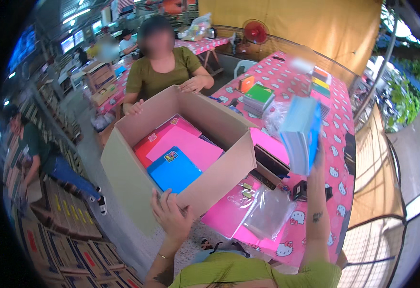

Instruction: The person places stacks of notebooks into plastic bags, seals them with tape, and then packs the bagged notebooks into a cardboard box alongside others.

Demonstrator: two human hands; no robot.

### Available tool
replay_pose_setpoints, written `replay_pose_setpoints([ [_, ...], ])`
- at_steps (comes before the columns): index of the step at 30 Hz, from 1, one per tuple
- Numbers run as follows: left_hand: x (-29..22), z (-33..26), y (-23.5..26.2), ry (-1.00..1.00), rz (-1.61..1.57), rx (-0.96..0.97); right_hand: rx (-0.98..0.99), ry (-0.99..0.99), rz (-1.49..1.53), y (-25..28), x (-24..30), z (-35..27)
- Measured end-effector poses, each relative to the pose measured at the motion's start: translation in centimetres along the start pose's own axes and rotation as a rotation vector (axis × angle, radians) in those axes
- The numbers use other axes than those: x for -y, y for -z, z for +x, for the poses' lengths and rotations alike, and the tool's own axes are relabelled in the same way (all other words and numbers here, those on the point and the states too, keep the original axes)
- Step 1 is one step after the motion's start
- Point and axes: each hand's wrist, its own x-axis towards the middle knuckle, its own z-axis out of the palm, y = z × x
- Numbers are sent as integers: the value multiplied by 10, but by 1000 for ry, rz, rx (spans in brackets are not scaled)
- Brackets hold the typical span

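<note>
A large open cardboard box (219,185) stands tilted in front of me, holding pink, red and blue notebooks (174,168). My left hand (171,216) grips its near corner, fingers bent over the edge. On the right, my right hand (318,161) holds up a thick stack of blue notebooks (298,134) above the table, slightly blurred; the stack hides most of the fingers. Across from me, another person (164,67) in an olive shirt has both hands on the box's far rim.
The pink patterned table (334,192) carries clear plastic sleeves (270,213), pink notebooks (229,209), a black tape dispenser (301,190), a green-topped notebook stack (259,98) and other stacks farther back. Flat cartons (75,254) lie at lower left, near a person (37,149) in dark green.
</note>
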Motion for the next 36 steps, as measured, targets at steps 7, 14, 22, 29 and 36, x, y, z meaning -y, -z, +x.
replay_pose_setpoints([
  [7,-11,2,16,28,10,35,-199,206,-212,116,86,-14],
  [14,-32,9,12,106,83,59,-393,225,-371,172,140,17],
  [22,-44,12,-1,192,178,14,-451,31,-453,291,159,113],
  [29,-48,19,-7,251,220,38,-543,-66,-636,359,157,174],
  [36,-47,28,-12,257,185,6,-619,-320,-1037,422,195,212],
])
